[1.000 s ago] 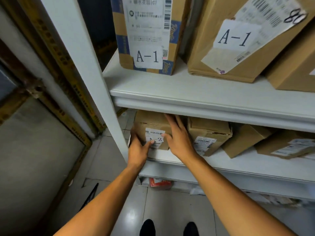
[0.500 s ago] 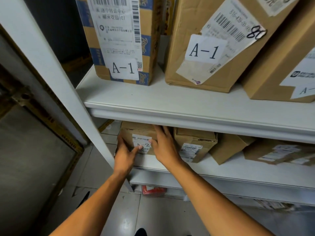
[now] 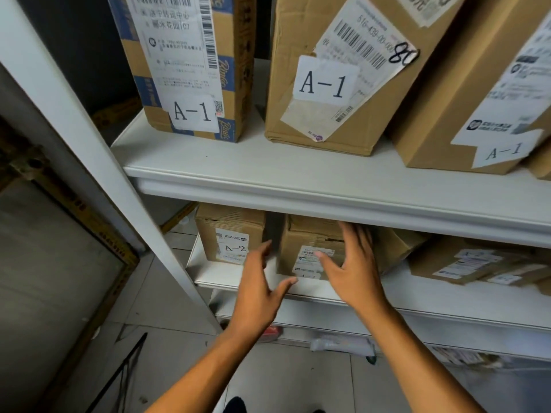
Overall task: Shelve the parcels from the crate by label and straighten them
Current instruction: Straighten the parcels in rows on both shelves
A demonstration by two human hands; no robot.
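Observation:
On the lower shelf point(image 3: 432, 296) a small brown parcel labelled A-2 point(image 3: 229, 234) stands at the far left. Right of it sits a second small brown parcel point(image 3: 310, 242) with a white shipping label. My left hand point(image 3: 259, 284) is spread open at that parcel's left front corner, fingers apart, holding nothing. My right hand point(image 3: 354, 263) is open too, its palm over the parcel's right front face; whether it touches is unclear. More brown parcels point(image 3: 465, 260) lie tilted further right on the same shelf.
The upper shelf point(image 3: 298, 180) carries three tall cardboard boxes labelled A-1 point(image 3: 190, 70) point(image 3: 337, 79) point(image 3: 483, 93). A white shelf post point(image 3: 89, 138) slants down at the left. Tiled floor point(image 3: 283, 380) lies below, with packets under the bottom shelf.
Both hands have left the A-2 parcel and shifted right to the neighbouring parcel. The A-2 parcel now stands alone at the left end.

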